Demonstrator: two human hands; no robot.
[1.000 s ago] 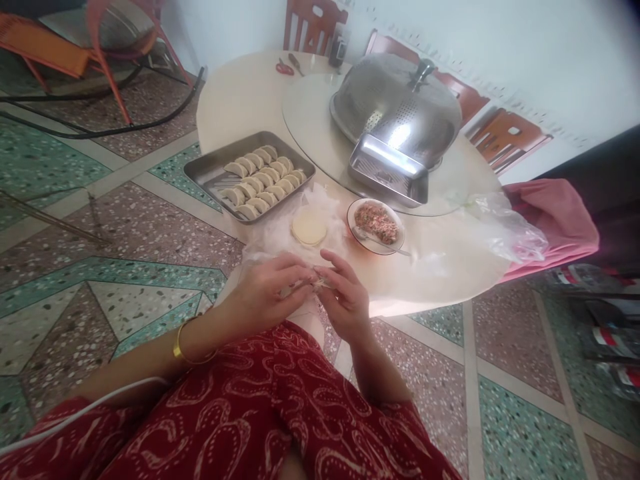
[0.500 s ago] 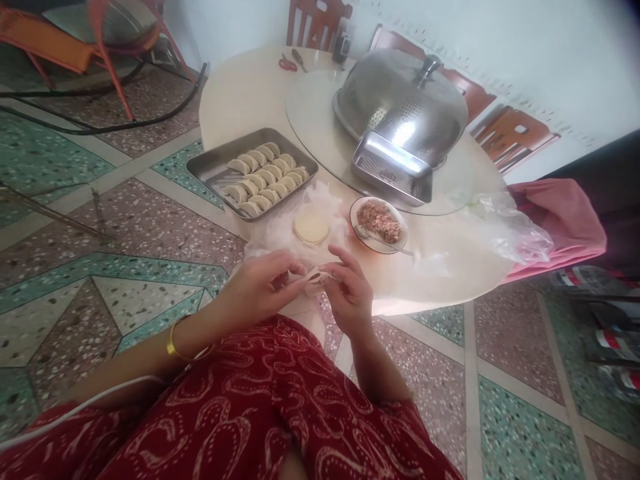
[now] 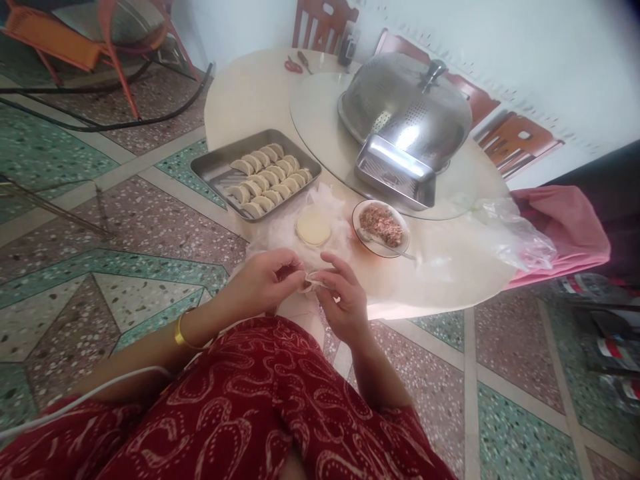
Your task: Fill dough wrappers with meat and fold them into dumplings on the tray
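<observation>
My left hand point(image 3: 265, 280) and my right hand point(image 3: 343, 297) meet at the near edge of the round table point(image 3: 250, 100), both pinching one pale dumpling point(image 3: 313, 281) between their fingertips. Just beyond them a stack of round wrappers point(image 3: 313, 229) lies on thin white plastic. A small plate of minced filling point(image 3: 381, 225) with a spoon sits to its right. A metal tray point(image 3: 213, 170) to the left holds several folded dumplings point(image 3: 267, 180) in rows.
A perforated steel dome cover point(image 3: 405, 113) and an upturned steel tray point(image 3: 395, 175) rest on the turntable. A clear plastic bag point(image 3: 510, 230) lies at the right, by a pink cloth point(image 3: 570, 227). Red scissors point(image 3: 294, 65) lie at the far edge. Wooden chairs stand behind.
My fingers have shifted along the dumpling's edge, and the left hand has moved slightly left. The view has drifted a little; nothing on the table has moved.
</observation>
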